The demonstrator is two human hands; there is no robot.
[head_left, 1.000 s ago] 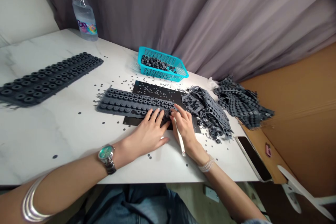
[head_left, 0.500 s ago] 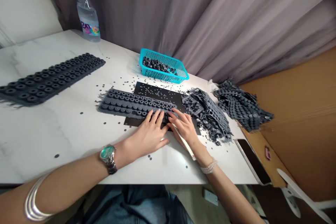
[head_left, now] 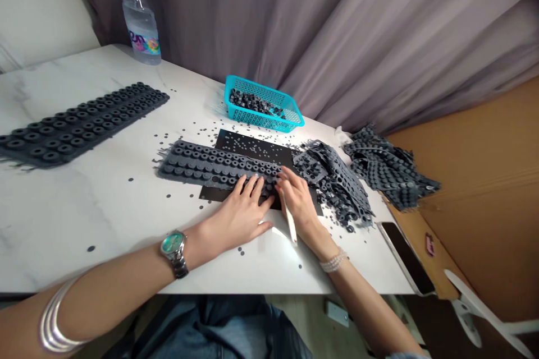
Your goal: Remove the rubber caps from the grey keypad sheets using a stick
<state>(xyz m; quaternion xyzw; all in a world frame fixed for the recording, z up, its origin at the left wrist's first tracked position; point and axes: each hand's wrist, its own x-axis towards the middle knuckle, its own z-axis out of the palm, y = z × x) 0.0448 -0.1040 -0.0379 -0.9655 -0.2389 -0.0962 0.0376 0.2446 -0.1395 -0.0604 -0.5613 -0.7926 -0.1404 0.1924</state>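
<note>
My left hand (head_left: 244,210) lies with fingers spread on the near edge of a dark grey rubber sheet (head_left: 197,165) studded with rows of round, ring-like pieces. My right hand (head_left: 298,202) is closed around a slim white stick-like tool (head_left: 290,221) at the sheet's right end. The tool's lower tip is hidden by my fingers. Under the sheet lies a black mat (head_left: 256,148) sprinkled with small grey discs. To the right of my right hand sits a heap of punched sheets and loose ring pieces (head_left: 337,185).
A turquoise basket (head_left: 261,120) of dark ring pieces stands at the back. Another studded sheet (head_left: 84,129) lies at left, with a water bottle (head_left: 142,33) behind. At right are more crumpled sheets (head_left: 387,165) and a phone (head_left: 406,258). Small discs dot the white table (head_left: 138,219).
My right hand has shifted slightly right, and its fingers have drawn in around the white tool, which now stands at a steeper angle. My left hand has stayed in place.
</note>
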